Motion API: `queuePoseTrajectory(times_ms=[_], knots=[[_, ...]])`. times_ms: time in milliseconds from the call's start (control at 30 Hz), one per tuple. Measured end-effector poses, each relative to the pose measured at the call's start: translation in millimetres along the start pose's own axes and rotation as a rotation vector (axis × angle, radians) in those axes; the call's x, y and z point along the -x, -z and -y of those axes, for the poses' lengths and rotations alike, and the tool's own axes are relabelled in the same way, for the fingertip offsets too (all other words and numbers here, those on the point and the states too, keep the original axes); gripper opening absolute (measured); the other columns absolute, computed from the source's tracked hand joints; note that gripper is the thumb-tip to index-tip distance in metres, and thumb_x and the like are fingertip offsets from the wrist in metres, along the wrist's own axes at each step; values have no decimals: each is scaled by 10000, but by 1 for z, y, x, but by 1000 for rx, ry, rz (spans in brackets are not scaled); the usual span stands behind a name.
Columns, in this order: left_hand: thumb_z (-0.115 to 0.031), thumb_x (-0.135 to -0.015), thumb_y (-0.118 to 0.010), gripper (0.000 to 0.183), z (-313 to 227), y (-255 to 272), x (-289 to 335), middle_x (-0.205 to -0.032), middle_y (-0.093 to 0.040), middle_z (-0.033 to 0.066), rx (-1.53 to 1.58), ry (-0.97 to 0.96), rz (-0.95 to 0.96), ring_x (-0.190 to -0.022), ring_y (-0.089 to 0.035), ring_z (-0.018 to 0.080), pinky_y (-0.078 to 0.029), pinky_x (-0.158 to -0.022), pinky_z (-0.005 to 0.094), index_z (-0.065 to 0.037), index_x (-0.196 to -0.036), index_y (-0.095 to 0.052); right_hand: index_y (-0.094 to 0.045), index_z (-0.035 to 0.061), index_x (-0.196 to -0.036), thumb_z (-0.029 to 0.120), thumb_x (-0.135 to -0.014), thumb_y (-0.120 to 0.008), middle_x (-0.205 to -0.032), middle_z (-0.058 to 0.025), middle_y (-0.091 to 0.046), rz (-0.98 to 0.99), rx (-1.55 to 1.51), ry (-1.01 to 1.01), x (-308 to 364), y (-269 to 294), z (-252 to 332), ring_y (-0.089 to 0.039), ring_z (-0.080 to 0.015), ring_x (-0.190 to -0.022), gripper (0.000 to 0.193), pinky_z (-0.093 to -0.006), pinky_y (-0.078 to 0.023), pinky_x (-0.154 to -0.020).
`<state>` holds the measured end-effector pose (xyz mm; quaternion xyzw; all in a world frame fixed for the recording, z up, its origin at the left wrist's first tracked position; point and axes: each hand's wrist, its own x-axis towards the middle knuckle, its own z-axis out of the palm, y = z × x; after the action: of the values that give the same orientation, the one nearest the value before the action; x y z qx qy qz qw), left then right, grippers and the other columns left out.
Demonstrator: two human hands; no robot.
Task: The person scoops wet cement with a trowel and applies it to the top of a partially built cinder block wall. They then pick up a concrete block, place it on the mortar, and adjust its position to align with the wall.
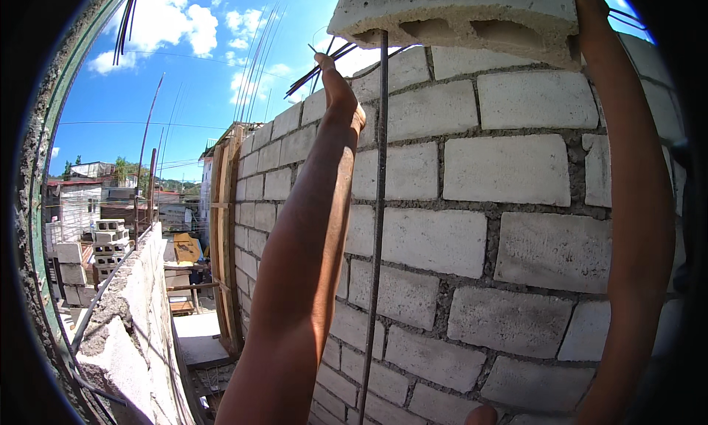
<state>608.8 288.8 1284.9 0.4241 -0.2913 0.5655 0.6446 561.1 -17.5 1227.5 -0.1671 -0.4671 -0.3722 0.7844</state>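
Observation:
A grey hollow concrete block [457, 15] is raised above the wall at the top, tilted so that its hollows show from below. A vertical steel bar [378, 167] runs up into one of the hollows. My right hand [588, 1] is at the block's right end, holding it; the picture's rim cuts off its fingers. To the left of the block, my left hand [337, 89] is raised with a finger stretched up, apart from the block. Thin dark bar ends [324, 67] stick out beside it. The block wall [442, 240] rises behind both arms.
A wooden post form [227, 240] stands at the wall's far end. On the left is a lower rough wall [133, 336] with upright bars. Stacked hollow blocks [110, 244] stand beyond it. A rounded body part [481, 416] shows at the bottom edge.

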Motion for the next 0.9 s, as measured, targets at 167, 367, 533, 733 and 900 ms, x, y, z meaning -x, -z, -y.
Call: queuePoseTrajectory(times_ms=[167,367,533,733,900], knots=[[-540,-1010,-326,685,32,29,23,-1520,-336,140,324,-16,153,-1417,-277,246,-107,-1165,511,-58,-1495,-292,-594,19,-1183,325,-715,-687,-1049,-175,-632,64,112,-178,24,83,-37,-629,-306,-945,567,-458,-524,-785],[-386,-1049,-347,369,23,124,139,-1043,-474,73,-16,-6,226,-1036,-462,236,-336,-1043,508,-61,-1181,-464,-565,5,-1227,360,-736,-660,-1098,-186,-615,104,218,-383,76,163,-72,-618,-309,-993,613,-465,-518,-816],[-336,-1033,-427,407,35,175,269,-1323,-547,96,-179,-85,-128,-1264,-465,231,-237,-1094,560,-85,-1352,-457,-541,-6,-1264,390,-754,-638,-1138,-196,-601,93,244,-504,124,217,-105,-608,-312,-1034,653,-470,-513,-841],[-309,-1030,-478,439,35,235,400,-1339,-511,102,-289,75,-446,-1258,-443,171,-324,-1066,342,2,-1339,-493,-512,-20,-1307,426,-775,-611,-1187,-208,-585,32,271,-667,222,274,-137,-596,-315,-1082,702,-477,-508,-871],[-626,-963,-392,803,44,276,469,-1419,-470,170,333,289,-645,-1315,-426,310,-299,-1114,486,44,-1406,-402,-404,-4,-1411,461,-662,-658,-1247,-232,-523,-82,89,-872,342,373,-159,-562,-393,-1107,918,-492,-497,-886]])
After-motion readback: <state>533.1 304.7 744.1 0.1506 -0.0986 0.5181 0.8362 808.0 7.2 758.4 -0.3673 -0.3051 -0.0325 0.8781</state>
